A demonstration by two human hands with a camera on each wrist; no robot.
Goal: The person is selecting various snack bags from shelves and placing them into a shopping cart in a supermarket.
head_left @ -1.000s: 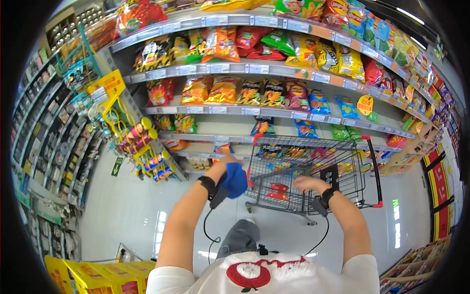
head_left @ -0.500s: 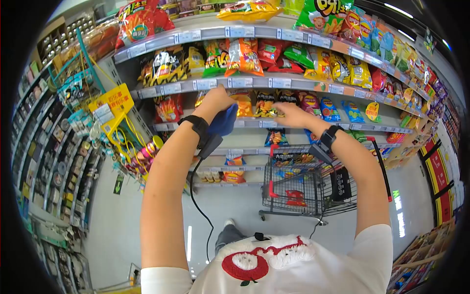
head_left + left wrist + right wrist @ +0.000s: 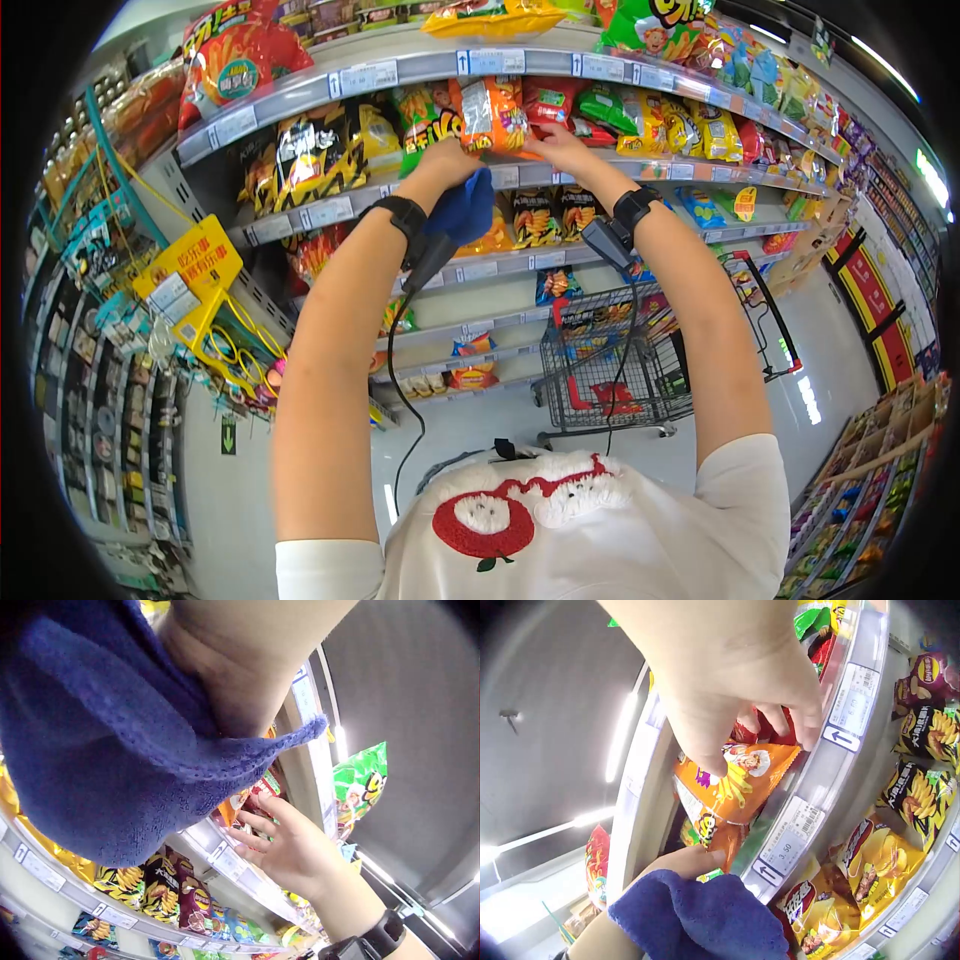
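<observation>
An orange snack bag (image 3: 492, 112) (image 3: 742, 784) sits on the second shelf from the top, between a green bag (image 3: 425, 118) and red bags. My left hand (image 3: 442, 170) (image 3: 686, 866) is at its lower left corner, with the thumb against the orange packaging. A blue cloth (image 3: 465, 212) (image 3: 112, 750) (image 3: 697, 919) hangs from that hand, which grips it; the left fingers are mostly hidden. From the other side, my right hand (image 3: 565, 152) (image 3: 296, 851) (image 3: 742, 682) touches the bag, thumb on its face and the other fingers spread and slightly bent.
Price labels line the shelf edge (image 3: 330, 212) below the bags. A shopping cart (image 3: 610, 375) with a red bag inside stands at the lower right. To the left hangs a yellow sign (image 3: 190, 270) on a rack. More snack bags fill the shelves around.
Both hands have risen from near the cart and lower shelves to the orange bag. The cloth has moved up with the left hand, and the view has come closer to the shelves.
</observation>
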